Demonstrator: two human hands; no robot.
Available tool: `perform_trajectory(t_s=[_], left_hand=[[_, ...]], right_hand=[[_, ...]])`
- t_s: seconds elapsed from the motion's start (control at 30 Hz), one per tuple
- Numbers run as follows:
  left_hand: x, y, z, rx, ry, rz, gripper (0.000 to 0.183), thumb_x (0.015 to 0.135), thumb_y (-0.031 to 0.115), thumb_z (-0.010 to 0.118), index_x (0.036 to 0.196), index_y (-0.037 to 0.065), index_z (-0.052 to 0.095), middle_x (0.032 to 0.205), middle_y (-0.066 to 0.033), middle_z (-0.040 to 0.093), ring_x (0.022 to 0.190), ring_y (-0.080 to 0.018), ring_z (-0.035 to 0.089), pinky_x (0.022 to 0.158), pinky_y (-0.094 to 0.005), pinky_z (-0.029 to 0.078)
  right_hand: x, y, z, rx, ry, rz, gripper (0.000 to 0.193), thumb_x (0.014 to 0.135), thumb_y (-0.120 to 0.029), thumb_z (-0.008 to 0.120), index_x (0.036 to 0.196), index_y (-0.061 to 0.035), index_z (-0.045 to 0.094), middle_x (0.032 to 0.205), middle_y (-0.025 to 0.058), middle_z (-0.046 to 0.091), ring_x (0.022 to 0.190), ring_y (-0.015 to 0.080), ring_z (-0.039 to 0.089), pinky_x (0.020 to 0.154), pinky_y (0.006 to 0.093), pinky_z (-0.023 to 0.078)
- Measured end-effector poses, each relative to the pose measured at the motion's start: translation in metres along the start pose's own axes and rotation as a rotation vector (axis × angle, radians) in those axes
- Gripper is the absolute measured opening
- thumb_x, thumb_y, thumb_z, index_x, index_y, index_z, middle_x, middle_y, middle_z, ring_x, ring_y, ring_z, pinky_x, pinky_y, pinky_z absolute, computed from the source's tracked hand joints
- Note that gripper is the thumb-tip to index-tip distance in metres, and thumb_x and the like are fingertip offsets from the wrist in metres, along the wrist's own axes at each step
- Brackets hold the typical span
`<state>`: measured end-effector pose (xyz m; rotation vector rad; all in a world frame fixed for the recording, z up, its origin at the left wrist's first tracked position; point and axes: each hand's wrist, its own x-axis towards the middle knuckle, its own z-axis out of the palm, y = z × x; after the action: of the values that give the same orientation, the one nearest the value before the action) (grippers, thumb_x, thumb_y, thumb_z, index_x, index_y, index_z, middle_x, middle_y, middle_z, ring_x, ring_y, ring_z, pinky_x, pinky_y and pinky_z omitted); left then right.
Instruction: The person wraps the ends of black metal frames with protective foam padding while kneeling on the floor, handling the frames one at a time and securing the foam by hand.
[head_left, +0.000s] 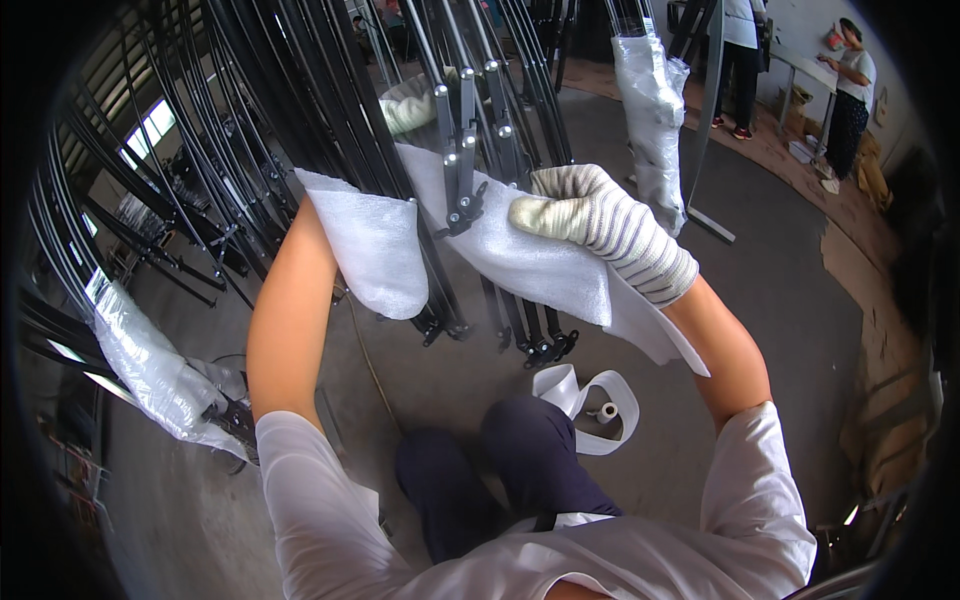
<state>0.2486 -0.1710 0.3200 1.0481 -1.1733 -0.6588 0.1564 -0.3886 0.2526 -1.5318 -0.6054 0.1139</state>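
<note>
A white foam sheet [545,265] lies partly around a bundle of black metal folding rods with jointed ends [465,150]. My right hand [600,215], in a striped knit glove, pinches the sheet to the right of the joints, thumb on top. The sheet's loose edge trails toward my right forearm. My left forearm passes under another flap of white foam [375,250], which drapes to the left of the joints. Behind the rods shows my gloved left hand [410,108]; its fingers are mostly hidden, so what it grips cannot be made out.
Rows of black rods [180,130] hang at the left. Plastic-wrapped bundles stand at the right [650,120] and lower left [150,370]. A loose white strap [625,400] and a small white roll [606,412] lie on the floor. Two people [853,90] stand near a table [800,62].
</note>
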Motion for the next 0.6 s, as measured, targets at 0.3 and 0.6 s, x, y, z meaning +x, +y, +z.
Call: perform_trajectory(t_s=[0.3, 0.6], left_hand=[[-0.001, 0.004, 0.005, 0.062, 0.106, 0.020, 0.053, 0.083, 0.033, 0.059, 0.122, 0.003, 0.041, 0.092, -0.0090, 0.057, 0.091, -0.0176, 0.052, 0.077, -0.0293, 0.048], [0.000, 0.010, 0.005, 0.174, 0.226, 0.041, 0.048, 0.083, 0.033, 0.060, 0.119, 0.005, 0.046, 0.085, -0.0037, 0.057, 0.080, -0.0122, 0.053, 0.070, -0.0247, 0.048]], right_hand=[[-0.037, -0.018, 0.016, -0.407, 0.399, -0.056, 0.039, 0.072, -0.029, 0.073, 0.095, -0.0007, 0.059, 0.080, 0.0030, 0.061, 0.074, 0.0089, 0.054, 0.070, 0.0236, 0.044], [-0.030, -0.003, 0.021, -0.528, 0.427, -0.213, 0.029, 0.076, -0.021, 0.069, 0.090, 0.0034, 0.061, 0.087, 0.0022, 0.054, 0.078, 0.0077, 0.048, 0.069, 0.0221, 0.039]])
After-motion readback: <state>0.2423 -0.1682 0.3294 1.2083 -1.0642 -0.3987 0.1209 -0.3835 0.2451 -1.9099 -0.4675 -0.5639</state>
